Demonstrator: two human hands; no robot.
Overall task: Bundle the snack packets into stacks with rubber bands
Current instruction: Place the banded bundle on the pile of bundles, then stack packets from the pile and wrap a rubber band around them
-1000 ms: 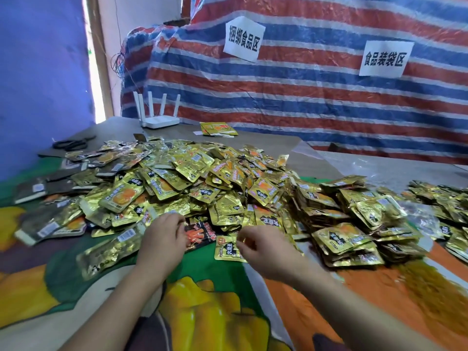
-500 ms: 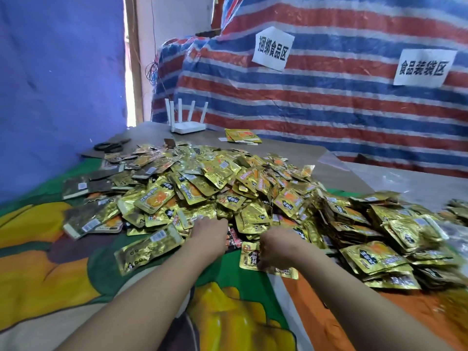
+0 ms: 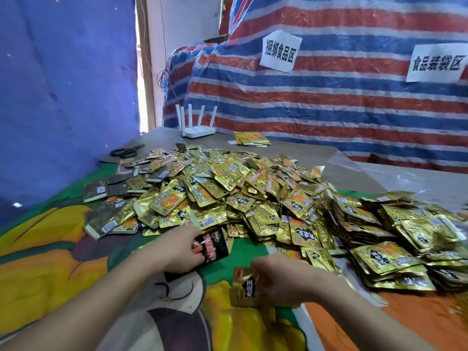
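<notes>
The left hand [image 3: 181,249] grips a black-and-red foil snack packet [image 3: 214,245]; the right hand [image 3: 281,281] pinches a gold foil packet [image 3: 244,287]. White wall signs read 捆绑食品区 [image 3: 280,51] and 食品装袋区 [image 3: 436,63].

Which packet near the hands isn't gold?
The black-and-red packet gripped by the left hand; the right hand's packet and the surrounding pile are gold.

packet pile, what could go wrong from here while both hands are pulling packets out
1. The left hand holds a black packet at the foot of the heaped gold pile; pulling it could send loose packets sliding down.
2. The black packet differs from the gold packet in the right hand, so a mixed stack may result.
3. No rubber band is visible, so a gathered stack might fan apart.
</notes>
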